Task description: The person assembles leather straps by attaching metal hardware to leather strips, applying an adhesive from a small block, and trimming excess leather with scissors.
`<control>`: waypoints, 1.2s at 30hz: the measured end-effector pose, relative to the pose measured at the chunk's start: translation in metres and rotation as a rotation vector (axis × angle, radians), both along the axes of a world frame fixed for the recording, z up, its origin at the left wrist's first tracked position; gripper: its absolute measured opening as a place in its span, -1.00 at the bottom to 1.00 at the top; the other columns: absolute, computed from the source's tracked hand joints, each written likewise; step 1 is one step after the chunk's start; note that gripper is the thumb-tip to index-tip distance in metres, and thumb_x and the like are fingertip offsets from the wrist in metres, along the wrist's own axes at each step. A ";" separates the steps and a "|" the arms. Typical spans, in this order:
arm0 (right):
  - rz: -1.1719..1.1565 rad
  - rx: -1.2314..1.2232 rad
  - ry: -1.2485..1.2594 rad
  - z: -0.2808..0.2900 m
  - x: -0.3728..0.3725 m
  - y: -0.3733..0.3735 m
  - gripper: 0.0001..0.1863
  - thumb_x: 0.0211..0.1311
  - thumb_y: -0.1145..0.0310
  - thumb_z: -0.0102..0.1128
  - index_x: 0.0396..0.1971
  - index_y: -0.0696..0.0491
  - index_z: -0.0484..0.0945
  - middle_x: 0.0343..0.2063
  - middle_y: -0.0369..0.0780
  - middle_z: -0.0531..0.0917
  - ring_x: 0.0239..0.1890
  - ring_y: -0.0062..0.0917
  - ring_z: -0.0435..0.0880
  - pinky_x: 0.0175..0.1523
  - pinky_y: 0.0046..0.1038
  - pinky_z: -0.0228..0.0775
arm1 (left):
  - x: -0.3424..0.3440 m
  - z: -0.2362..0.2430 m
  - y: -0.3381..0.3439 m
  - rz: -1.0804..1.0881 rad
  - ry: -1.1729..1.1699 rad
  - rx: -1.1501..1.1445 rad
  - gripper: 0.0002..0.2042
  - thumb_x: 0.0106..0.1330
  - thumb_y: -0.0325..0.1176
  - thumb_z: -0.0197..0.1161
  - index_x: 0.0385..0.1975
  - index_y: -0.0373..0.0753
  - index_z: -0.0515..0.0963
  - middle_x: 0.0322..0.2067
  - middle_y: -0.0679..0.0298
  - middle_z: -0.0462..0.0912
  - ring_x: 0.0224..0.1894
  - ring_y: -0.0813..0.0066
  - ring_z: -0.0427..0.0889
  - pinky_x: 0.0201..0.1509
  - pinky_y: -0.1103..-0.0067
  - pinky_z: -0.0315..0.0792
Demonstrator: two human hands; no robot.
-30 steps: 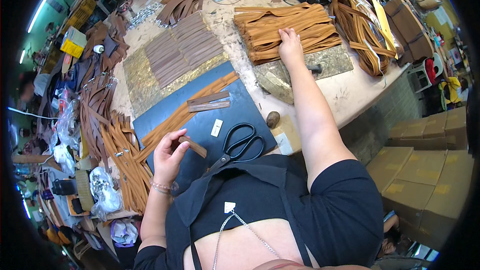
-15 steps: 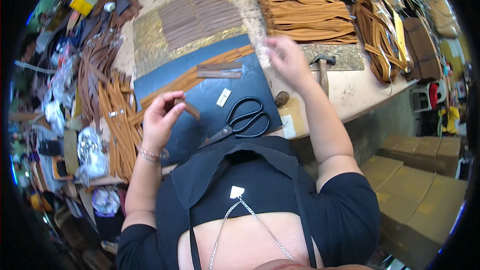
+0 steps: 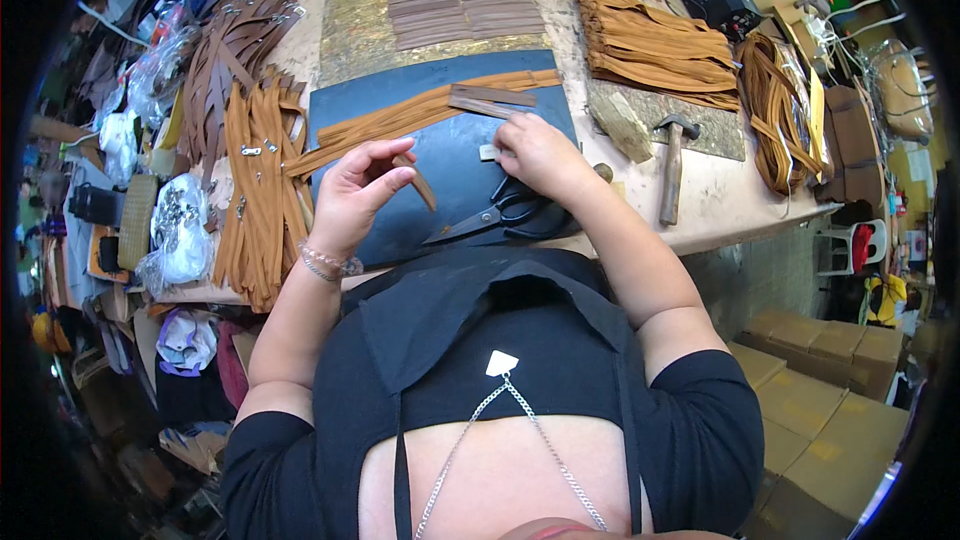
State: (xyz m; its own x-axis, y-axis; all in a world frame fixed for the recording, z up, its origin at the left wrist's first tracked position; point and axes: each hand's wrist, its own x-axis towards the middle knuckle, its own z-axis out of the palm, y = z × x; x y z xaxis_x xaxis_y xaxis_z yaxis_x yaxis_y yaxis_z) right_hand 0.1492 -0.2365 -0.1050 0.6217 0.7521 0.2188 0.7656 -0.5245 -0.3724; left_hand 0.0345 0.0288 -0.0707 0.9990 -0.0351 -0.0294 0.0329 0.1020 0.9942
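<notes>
My left hand (image 3: 365,190) holds a short brown strip (image 3: 423,187) between thumb and fingers above the dark mat (image 3: 390,245). My right hand (image 3: 532,155) has its fingers curled at a small pale piece (image 3: 488,152); I cannot make out whether it grips it. Black-handled scissors (image 3: 480,223) lie below it, partly hidden. An orange-brown zipper band (image 3: 385,112) crosses the mat, with short darker strips (image 3: 497,95) on it.
Zipper bundles (image 3: 655,40) and coils (image 3: 768,110) lie at the right, beside a hammer (image 3: 672,175). Zippers with pulls (image 3: 255,180) and plastic bags (image 3: 180,240) crowd the left. Dusty-brown strips (image 3: 455,0) lie at the back. Cardboard boxes (image 3: 820,420) stand at lower right.
My right hand has left the zipper bundle and come down and left to the mat beside the scissors. My left hand still holds the brown strip. The view has shifted.
</notes>
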 end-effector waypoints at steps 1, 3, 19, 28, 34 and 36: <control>-0.059 0.043 0.165 0.005 -0.001 0.004 -0.84 0.09 0.38 0.31 -0.33 0.07 0.59 -0.31 -0.17 0.59 -0.15 -0.25 0.58 -0.02 -0.27 0.49 | 0.000 -0.002 -0.003 0.011 -0.047 -0.052 -0.61 0.29 -0.57 0.30 0.12 -0.27 0.49 -0.12 0.27 0.64 -0.11 0.61 0.59 0.07 0.64 0.47; -0.195 0.231 0.503 0.019 -0.012 0.015 -0.82 0.15 0.41 0.35 -0.26 0.08 0.60 -0.34 -0.21 0.65 -0.27 -0.42 0.66 -0.11 -0.42 0.53 | 0.001 -0.003 -0.008 0.033 -0.098 -0.106 -0.60 0.27 -0.58 0.32 0.12 -0.27 0.48 -0.13 0.27 0.64 -0.12 0.60 0.60 0.06 0.62 0.49; 0.067 0.987 1.100 0.054 -0.067 0.053 -0.80 0.33 0.45 0.22 -0.08 0.15 0.57 -0.19 -0.26 0.58 -0.25 -0.61 0.59 -0.20 -0.56 0.46 | -0.009 0.013 -0.028 0.076 -0.230 -0.211 -0.64 0.26 -0.58 0.33 0.06 -0.32 0.53 -0.05 0.20 0.66 -0.05 0.54 0.63 0.09 0.57 0.53; 0.062 0.945 1.185 0.073 -0.076 0.051 -0.82 0.37 0.43 0.20 -0.11 0.15 0.49 -0.25 -0.23 0.67 -0.25 -0.63 0.63 -0.13 -0.56 0.50 | -0.014 0.042 -0.029 0.084 -0.227 -0.187 -0.60 0.26 -0.57 0.34 0.11 -0.30 0.48 -0.12 0.26 0.62 -0.10 0.57 0.61 0.03 0.61 0.53; 0.104 0.936 0.946 0.076 -0.082 0.054 -0.70 0.37 0.55 0.12 0.07 0.16 0.41 -0.12 -0.18 0.65 -0.07 -0.57 0.65 -0.08 -0.56 0.50 | -0.018 0.046 -0.033 0.219 -0.368 -0.057 -0.64 0.26 -0.58 0.34 0.06 -0.30 0.50 -0.17 0.26 0.61 -0.12 0.59 0.62 0.05 0.61 0.53; 0.108 0.945 0.912 0.075 -0.084 0.054 -0.67 0.37 0.56 0.12 0.10 0.16 0.39 -0.10 -0.17 0.64 -0.05 -0.56 0.65 -0.08 -0.56 0.50 | -0.018 0.049 -0.034 0.244 -0.388 -0.071 -0.67 0.26 -0.59 0.33 0.03 -0.30 0.52 -0.18 0.26 0.62 -0.13 0.58 0.62 0.05 0.60 0.54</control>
